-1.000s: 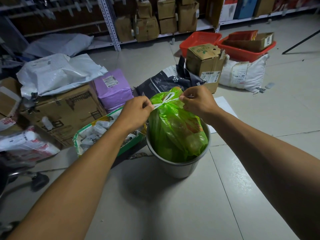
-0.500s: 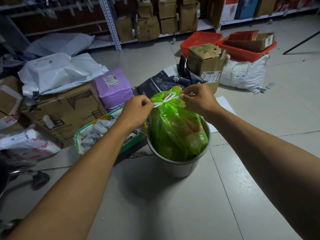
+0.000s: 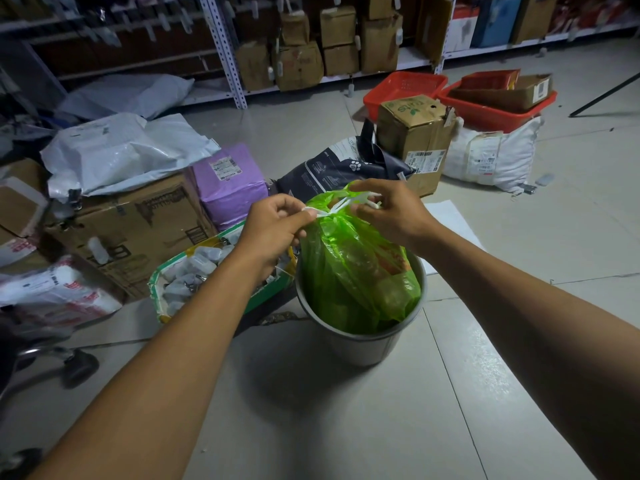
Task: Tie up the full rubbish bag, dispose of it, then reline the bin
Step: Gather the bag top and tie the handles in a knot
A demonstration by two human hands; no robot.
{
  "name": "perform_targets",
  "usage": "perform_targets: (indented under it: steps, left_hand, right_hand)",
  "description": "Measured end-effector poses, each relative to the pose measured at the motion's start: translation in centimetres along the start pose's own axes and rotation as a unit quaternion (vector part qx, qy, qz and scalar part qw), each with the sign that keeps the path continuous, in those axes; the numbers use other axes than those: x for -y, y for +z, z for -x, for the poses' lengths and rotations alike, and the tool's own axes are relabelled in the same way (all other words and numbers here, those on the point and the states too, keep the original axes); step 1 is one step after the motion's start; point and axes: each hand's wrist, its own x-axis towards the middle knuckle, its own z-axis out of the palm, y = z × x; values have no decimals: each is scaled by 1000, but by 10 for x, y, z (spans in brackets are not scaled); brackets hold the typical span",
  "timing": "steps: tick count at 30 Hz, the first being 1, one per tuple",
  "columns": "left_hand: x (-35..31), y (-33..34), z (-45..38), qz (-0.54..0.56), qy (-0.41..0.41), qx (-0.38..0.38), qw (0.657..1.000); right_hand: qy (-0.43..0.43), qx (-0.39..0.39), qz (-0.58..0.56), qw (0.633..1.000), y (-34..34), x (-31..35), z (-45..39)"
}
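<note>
A full green rubbish bag (image 3: 353, 271) stands in a round grey bin (image 3: 360, 344) on the tiled floor, its top gathered by white drawstrings (image 3: 334, 209). My left hand (image 3: 273, 226) pinches the left end of the drawstring beside the bag's neck. My right hand (image 3: 391, 211) grips the right end, with a white loop showing between its fingers. Both hands are just above the bin, either side of the knot.
Left of the bin lies a green-edged open box (image 3: 166, 282) of small white items, then brown cartons (image 3: 131, 233) and a purple parcel (image 3: 228, 181). Behind are a dark bag (image 3: 332, 171), a cardboard box (image 3: 415, 133), red baskets (image 3: 401, 84) and shelving. A chair castor (image 3: 79, 367) sits at the left.
Both hands have shifted slightly. The right hand has turned and now shows a loop of drawstring between its fingers. The bag stays in the bin.
</note>
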Motion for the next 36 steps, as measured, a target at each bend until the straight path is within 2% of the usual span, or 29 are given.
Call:
perform_targets:
  steps: [5,8,11,15,20,26,28,32,36]
  left_hand:
    - [4,-4,-5,-74,52,21,996]
    - [3,0,-6,-83,55,3,995]
    - [5,4,-6,-82,38,-25,996]
    - [12,-2,-6,-88,24,-39,995]
    - [16,-3,-6,-102,20,-44,994]
    - [17,-1,-1,-106,6,2,994]
    - [23,-2,2,-162,4,21,986]
    - [31,-4,10,-309,27,6,951]
    - [26,-11,11,-376,56,0,925]
  right_hand:
    - [-36,-34,90,995,3,-4,-3]
    - [-52,-70,92,992,8,7,-4]
    - [-86,-26,99,991,17,20,-4]
    - [-87,57,221,970,26,17,-6]
    - [-131,63,300,943,26,11,-1]
    - [-108,9,231,967,23,7,4]
    - [-92,0,186,978,20,10,4]
    - [-101,-6,157,982,19,15,5]
    - [-126,-27,148,981,14,22,8]
